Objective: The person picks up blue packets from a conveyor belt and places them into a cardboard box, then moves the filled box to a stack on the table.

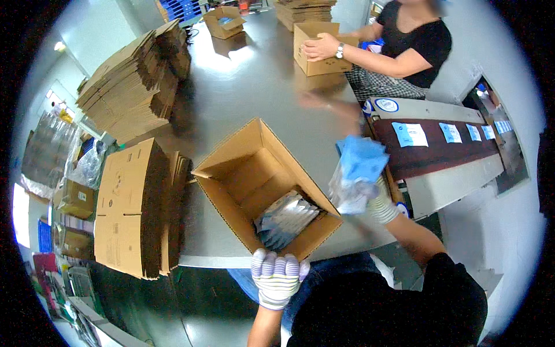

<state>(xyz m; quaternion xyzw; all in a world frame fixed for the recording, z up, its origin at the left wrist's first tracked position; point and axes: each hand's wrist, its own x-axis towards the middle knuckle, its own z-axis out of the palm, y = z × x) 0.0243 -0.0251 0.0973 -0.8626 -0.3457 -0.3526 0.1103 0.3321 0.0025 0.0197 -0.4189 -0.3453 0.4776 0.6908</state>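
An open cardboard box [243,170] stands tilted toward me at the table's near edge. Inside, against its near side, lies a row of silvery-blue flat packets [286,220]. My left hand [277,279], in a striped knit glove, is closed over the box's near rim. To the right of the box, my right hand [383,205], gloved alike, grips a bunch of blue-and-white flat packets [361,165] above the table. Motion blurs this bunch, and it hides some of the right fingers.
Folded cartons [124,208] stand left of the box, with a tall carton stack [136,84] behind. On the right, a conveyor belt [433,150] carries several packets. Across the metal table [254,87], a co-worker holds another box [324,55]. An open carton [224,23] sits farther back.
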